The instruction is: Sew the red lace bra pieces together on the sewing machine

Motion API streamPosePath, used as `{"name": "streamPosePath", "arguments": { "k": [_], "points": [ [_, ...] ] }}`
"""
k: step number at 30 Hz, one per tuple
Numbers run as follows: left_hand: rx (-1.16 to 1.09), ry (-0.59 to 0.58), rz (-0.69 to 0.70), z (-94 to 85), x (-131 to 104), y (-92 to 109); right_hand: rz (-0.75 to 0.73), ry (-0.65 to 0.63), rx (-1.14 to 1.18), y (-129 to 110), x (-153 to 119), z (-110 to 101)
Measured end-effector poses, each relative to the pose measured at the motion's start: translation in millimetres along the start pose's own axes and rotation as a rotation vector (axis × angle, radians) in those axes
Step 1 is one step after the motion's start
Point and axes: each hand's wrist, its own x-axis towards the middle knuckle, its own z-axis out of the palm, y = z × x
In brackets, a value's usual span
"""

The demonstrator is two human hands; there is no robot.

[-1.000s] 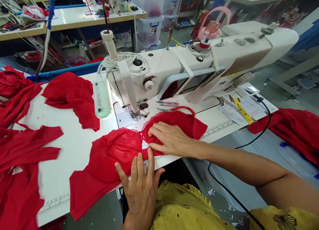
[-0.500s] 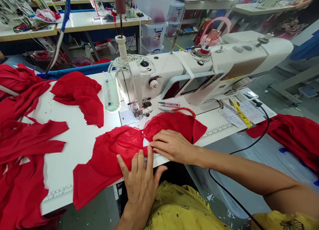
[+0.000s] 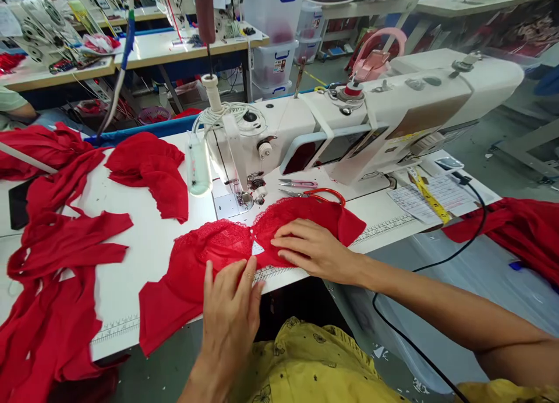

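Note:
A red lace bra piece (image 3: 187,280) lies spread along the table's front edge, below the sewing machine's needle area. My left hand (image 3: 229,304) rests on the lower edge of its left cup, fingers slightly apart. On the right cup lies my right hand (image 3: 312,248), palm down, its fingers spread a little. Between the cups a small gap shows the white table. Just behind the right cup are red-handled scissors (image 3: 325,194) and pink thread snips (image 3: 301,183). Neither hand grips anything visible.
The white sewing machine (image 3: 297,123) spans the back. Red fabric pieces (image 3: 56,246) cover the table's left, with another folded red piece (image 3: 148,164) nearer the machine. At right are a paper (image 3: 406,205), a yellow tape (image 3: 430,198), a black cable and a plastic bin (image 3: 419,310).
My left hand has drawn back toward the table edge and left, its thumb now closer in. My right hand has shifted slightly right, away from the centre gap. The view has shifted a little.

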Motion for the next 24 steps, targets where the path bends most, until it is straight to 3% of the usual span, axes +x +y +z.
{"name": "streamPosePath", "arguments": {
  "k": [3,6,10,15,24],
  "points": [
    [-0.123,0.027,0.041,-1.4,20,-16,-0.013,-0.005,0.01,-2,15,0],
    [-0.073,-0.144,0.079,3.0,35,-36,-0.024,-0.164,-0.03,4,22,6],
    [0.125,-0.326,0.031,-0.8,42,-57,0.076,-0.333,-0.042,18,19,6],
    [0.172,-0.444,0.008,-13.8,47,-63,0.09,-0.412,0.011,25,18,-1],
    [0.172,-0.47,0.026,-15.8,50,-66,0.094,-0.404,0.056,29,17,-1]
  ]
}}
